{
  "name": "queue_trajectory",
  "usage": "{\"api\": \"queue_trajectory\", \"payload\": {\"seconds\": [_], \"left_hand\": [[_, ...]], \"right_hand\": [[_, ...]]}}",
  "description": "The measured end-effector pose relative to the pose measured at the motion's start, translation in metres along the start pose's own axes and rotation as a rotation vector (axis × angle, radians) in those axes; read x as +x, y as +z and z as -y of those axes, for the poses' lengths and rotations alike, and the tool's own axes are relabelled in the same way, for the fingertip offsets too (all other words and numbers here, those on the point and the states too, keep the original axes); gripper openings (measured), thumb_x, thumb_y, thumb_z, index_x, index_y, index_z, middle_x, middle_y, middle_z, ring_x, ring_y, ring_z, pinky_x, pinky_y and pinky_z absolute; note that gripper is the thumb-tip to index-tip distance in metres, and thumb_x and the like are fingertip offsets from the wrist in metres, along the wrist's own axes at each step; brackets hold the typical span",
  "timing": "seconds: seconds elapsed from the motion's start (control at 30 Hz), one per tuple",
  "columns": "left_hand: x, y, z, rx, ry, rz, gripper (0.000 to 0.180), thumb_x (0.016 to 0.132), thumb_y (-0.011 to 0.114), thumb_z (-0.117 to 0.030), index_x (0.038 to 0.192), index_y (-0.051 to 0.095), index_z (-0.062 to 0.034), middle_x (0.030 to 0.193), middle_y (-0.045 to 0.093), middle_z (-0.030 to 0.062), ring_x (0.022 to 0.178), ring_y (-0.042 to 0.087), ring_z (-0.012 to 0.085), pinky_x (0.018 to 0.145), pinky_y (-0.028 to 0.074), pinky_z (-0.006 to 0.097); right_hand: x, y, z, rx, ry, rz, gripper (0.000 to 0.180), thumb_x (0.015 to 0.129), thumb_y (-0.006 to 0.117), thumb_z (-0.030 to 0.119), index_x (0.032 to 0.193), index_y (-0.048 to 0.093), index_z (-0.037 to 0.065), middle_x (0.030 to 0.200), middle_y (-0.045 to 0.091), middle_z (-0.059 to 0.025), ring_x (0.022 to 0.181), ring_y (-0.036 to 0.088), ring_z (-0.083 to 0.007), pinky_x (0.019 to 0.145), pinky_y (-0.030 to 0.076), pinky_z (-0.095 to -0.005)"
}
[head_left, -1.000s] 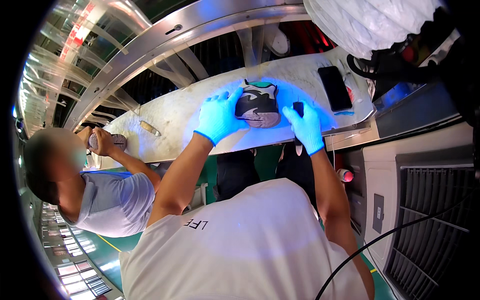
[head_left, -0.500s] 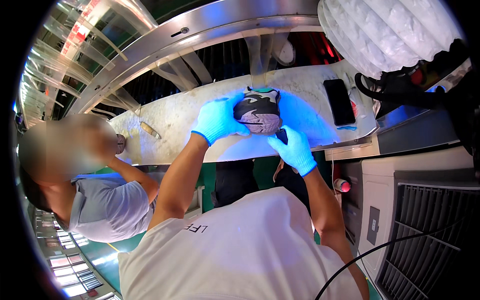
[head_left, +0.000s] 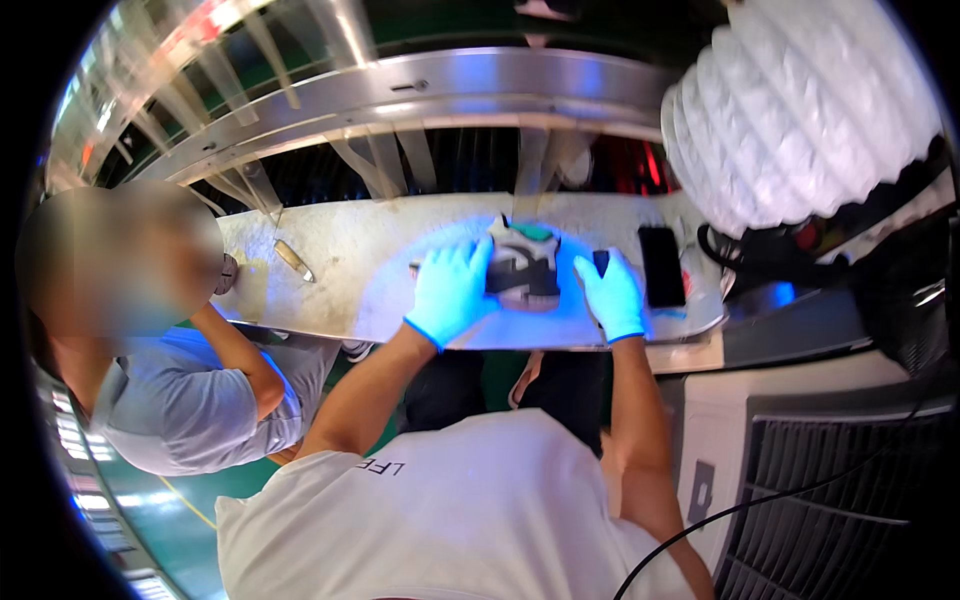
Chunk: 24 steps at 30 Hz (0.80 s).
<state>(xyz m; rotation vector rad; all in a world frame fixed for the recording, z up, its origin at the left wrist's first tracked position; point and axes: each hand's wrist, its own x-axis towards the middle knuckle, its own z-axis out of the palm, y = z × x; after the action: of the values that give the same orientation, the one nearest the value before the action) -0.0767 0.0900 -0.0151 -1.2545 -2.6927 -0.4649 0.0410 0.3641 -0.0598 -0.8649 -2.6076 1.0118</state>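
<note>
A grey and black shoe (head_left: pixel 527 268) with a green lining sits on the worktable, lit by a blue glow. My left hand (head_left: pixel 450 292), in a pale glove tinted blue by the light, grips the shoe's left side. Its fingertips are partly hidden against the upper. A short way to the shoe's right, my right hand (head_left: pixel 613 300), gloved likewise, is closed around a small dark object (head_left: pixel 601 262). Only the top of that object shows, so its kind is unclear. The right hand does not touch the shoe.
A black phone (head_left: pixel 661 266) lies right of my right hand. Left on the worktable (head_left: pixel 345 285) is a small wooden-handled tool (head_left: pixel 294 260). A co-worker (head_left: pixel 190 390) sits at the left. A metal rail (head_left: pixel 480 95) runs behind, and a white ribbed duct (head_left: pixel 790 130) hangs at upper right.
The shoe has been tipped so that its upper shows more and its sole less. My right hand has drawn away from it to the right. The whole view has shifted.
</note>
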Motion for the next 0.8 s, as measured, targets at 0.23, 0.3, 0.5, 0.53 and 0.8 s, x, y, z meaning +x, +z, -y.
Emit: {"api": "queue_trajectory", "payload": {"seconds": [0.23, 0.3, 0.5, 0.53, 0.8], "left_hand": [[-0.061, 0.002, 0.022, -0.143, 0.164, -0.445, 0.084, 0.062, 0.094, -0.023, 0.141, 0.070, -0.0027, 0.141, 0.070, 0.0229, 0.125, 0.071, 0.0432, 0.108, 0.055, 0.056], [-0.068, 0.002, 0.029, -0.195, 0.222, -0.493, 0.087, 0.061, 0.095, -0.022, 0.143, 0.069, -0.0033, 0.141, 0.070, 0.0224, 0.126, 0.070, 0.0427, 0.110, 0.054, 0.055], [-0.097, -0.006, 0.045, -0.322, -0.140, -0.554, 0.112, 0.064, 0.101, -0.034, 0.161, 0.053, -0.0068, 0.164, 0.052, 0.0257, 0.144, 0.057, 0.0469, 0.118, 0.049, 0.058], [-0.099, -0.001, 0.054, -0.347, -0.168, -0.555, 0.111, 0.065, 0.101, -0.033, 0.162, 0.053, -0.0072, 0.165, 0.052, 0.0256, 0.145, 0.057, 0.0467, 0.118, 0.049, 0.058], [-0.103, 0.036, 0.084, -0.257, -0.275, -0.203, 0.076, 0.082, 0.088, -0.052, 0.140, 0.072, -0.0069, 0.151, 0.065, 0.0178, 0.144, 0.057, 0.0414, 0.123, 0.044, 0.054]], "right_hand": [[-0.053, 0.031, 0.044, 0.651, -0.333, 0.000, 0.075, 0.088, 0.086, 0.015, 0.156, 0.057, 0.000, 0.143, 0.067, -0.0166, 0.130, 0.066, -0.0325, 0.115, 0.053, -0.0460], [-0.096, 0.060, 0.062, 1.018, -0.123, 0.337, 0.073, 0.087, 0.083, 0.003, 0.155, 0.057, -0.002, 0.143, 0.067, -0.0096, 0.129, 0.066, -0.0248, 0.114, 0.054, -0.0420], [-0.096, 0.049, 0.087, 1.540, 0.194, 0.378, 0.060, 0.095, 0.072, 0.008, 0.153, 0.062, 0.001, 0.140, 0.074, -0.0170, 0.121, 0.077, -0.0351, 0.104, 0.066, -0.0518], [-0.092, 0.033, 0.094, 1.528, 0.177, 0.277, 0.060, 0.094, 0.073, 0.011, 0.153, 0.063, 0.002, 0.138, 0.074, -0.0161, 0.117, 0.077, -0.0336, 0.099, 0.067, -0.0516], [0.038, -0.147, 0.338, 0.651, -0.513, -0.736, 0.081, 0.088, 0.081, 0.044, 0.151, 0.058, 0.000, 0.128, 0.072, -0.0252, 0.113, 0.075, -0.0411, 0.096, 0.062, -0.0520]]}}
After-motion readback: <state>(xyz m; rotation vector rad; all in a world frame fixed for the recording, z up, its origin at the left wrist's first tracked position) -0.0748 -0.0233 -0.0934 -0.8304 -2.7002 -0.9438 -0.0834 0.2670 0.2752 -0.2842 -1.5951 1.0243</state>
